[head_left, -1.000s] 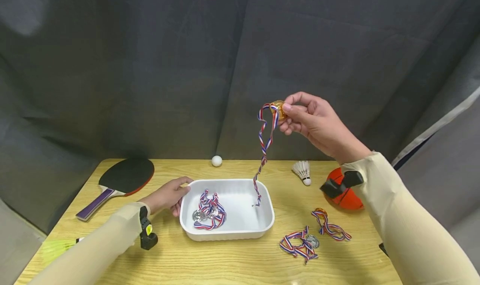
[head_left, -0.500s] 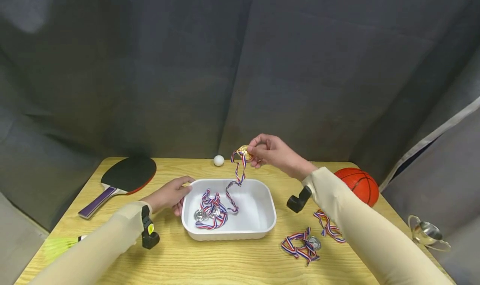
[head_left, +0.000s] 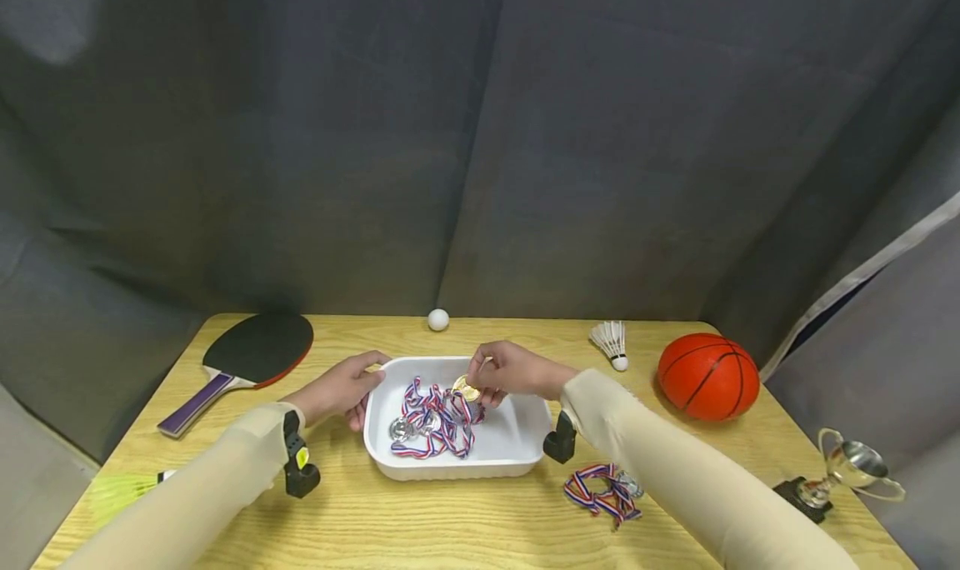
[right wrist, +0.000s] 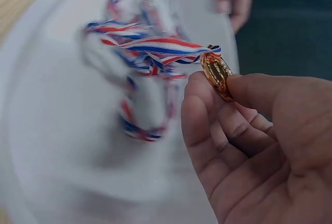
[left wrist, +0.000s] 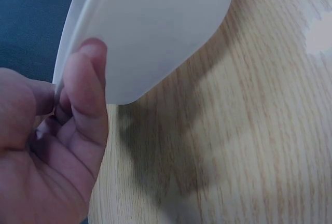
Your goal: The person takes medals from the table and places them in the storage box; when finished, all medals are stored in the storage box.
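Observation:
Between thumb and fingers, my right hand (head_left: 513, 372) pinches a gold medal (head_left: 466, 388) just over the white plastic tray (head_left: 510, 468). In the right wrist view the medal (right wrist: 217, 73) is seen edge-on, its red, white and blue ribbon (right wrist: 161, 45) trailing down into the tray. Silver medals (head_left: 401, 429) with similar ribbons lie in the tray's left part, tangled with the gold medal's ribbon. My left hand (head_left: 341, 389) grips the tray's left rim, thumb on one side and fingers on the other, as the left wrist view shows of the wall (left wrist: 150, 32).
A silver medal with ribbon (head_left: 600, 493) lies right of the tray. Farther right are an orange basketball (head_left: 708, 377), a trophy cup (head_left: 843, 470) and a white shuttlecock (head_left: 611, 343). A ping-pong ball (head_left: 438, 320) sits behind. Left stand a table tennis paddle (head_left: 258, 349) and yellow-green shuttlecock (head_left: 120, 497).
My right hand has moved left and down with the gold medal, from high above the tray to inside its outline. The ribbon has settled among the others. My left hand stays on the rim.

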`<action>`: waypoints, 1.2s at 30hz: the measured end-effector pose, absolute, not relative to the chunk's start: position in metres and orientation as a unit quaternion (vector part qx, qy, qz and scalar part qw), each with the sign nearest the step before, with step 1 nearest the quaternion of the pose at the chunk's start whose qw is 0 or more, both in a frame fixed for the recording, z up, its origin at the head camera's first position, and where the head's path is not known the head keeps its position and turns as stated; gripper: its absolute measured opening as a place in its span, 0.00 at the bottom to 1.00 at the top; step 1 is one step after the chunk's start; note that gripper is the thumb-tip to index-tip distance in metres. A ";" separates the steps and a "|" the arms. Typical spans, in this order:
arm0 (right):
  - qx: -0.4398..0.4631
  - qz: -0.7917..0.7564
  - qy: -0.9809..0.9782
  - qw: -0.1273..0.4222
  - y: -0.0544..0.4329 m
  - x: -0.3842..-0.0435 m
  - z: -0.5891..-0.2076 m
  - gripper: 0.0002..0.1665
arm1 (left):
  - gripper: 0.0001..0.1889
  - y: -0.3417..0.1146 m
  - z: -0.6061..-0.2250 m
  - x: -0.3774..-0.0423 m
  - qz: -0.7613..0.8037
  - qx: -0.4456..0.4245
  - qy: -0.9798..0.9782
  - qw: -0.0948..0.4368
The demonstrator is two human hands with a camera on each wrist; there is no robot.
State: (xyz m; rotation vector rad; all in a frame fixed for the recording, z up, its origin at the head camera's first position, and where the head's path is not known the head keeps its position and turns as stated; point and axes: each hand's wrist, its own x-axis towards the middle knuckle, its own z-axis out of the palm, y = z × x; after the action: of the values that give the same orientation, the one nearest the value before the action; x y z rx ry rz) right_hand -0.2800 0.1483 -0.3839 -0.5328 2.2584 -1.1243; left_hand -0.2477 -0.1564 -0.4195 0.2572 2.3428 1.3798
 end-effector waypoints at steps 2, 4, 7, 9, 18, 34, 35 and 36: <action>-0.198 -0.405 0.847 0.281 0.144 -0.279 -0.393 0.05 | 0.20 -0.156 -0.419 -0.248 0.494 0.093 0.840 0.203; -0.194 -0.388 0.856 0.281 0.140 -0.278 -0.401 0.04 | 0.20 -0.156 -0.419 -0.248 0.492 0.093 0.841 0.204; -0.191 -0.372 0.863 0.282 0.134 -0.277 -0.410 0.04 | 0.20 -0.156 -0.420 -0.248 0.490 0.093 0.843 0.203; -0.191 -0.367 0.865 0.282 0.131 -0.275 -0.413 0.04 | 0.20 -0.156 -0.419 -0.248 0.490 0.092 0.843 0.203; -0.194 -0.360 0.870 0.275 0.122 -0.269 -0.419 0.04 | 0.20 -0.156 -0.418 -0.248 0.492 0.089 0.841 0.204; -0.183 -0.313 0.896 0.256 0.112 -0.267 -0.422 0.04 | 0.20 -0.157 -0.420 -0.246 0.495 0.097 0.839 0.204; -0.185 -0.309 0.897 0.255 0.111 -0.268 -0.422 0.04 | 0.20 -0.157 -0.420 -0.247 0.495 0.097 0.839 0.204; -0.186 -0.307 0.898 0.254 0.111 -0.268 -0.421 0.04 | 0.20 -0.157 -0.419 -0.247 0.495 0.097 0.839 0.203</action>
State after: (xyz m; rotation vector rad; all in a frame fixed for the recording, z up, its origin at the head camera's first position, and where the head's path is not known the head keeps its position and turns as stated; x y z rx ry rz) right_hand -0.2677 0.1109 -0.4212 -0.5061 2.4409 -0.8334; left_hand -0.2467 -0.1569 -0.4194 0.2718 2.3412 1.3813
